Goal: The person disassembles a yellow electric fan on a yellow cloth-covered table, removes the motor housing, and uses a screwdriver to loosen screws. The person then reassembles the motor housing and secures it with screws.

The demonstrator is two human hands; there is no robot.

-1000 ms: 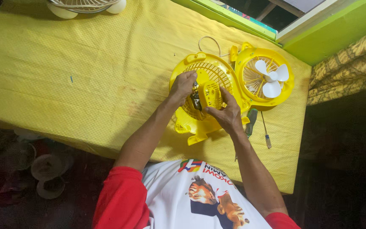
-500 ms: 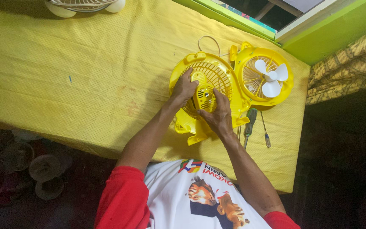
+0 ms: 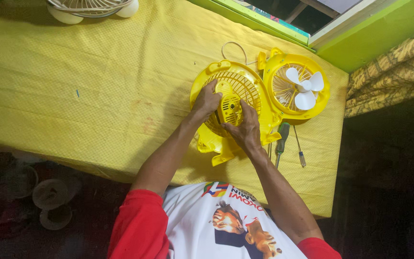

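The person wears a white T-shirt with short red sleeves, one on each shoulder. A colourful printed picture, orange and dark, spreads over the chest of the T-shirt, with a small multicoloured patch above it towards the collar. Below the sleeves both forearms and hands are bare, without rings or watch

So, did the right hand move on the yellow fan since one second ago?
Yes. The right hand slid from beside the small yellow motor cover towards the person, away from the white-bladed fan half, which stayed put.
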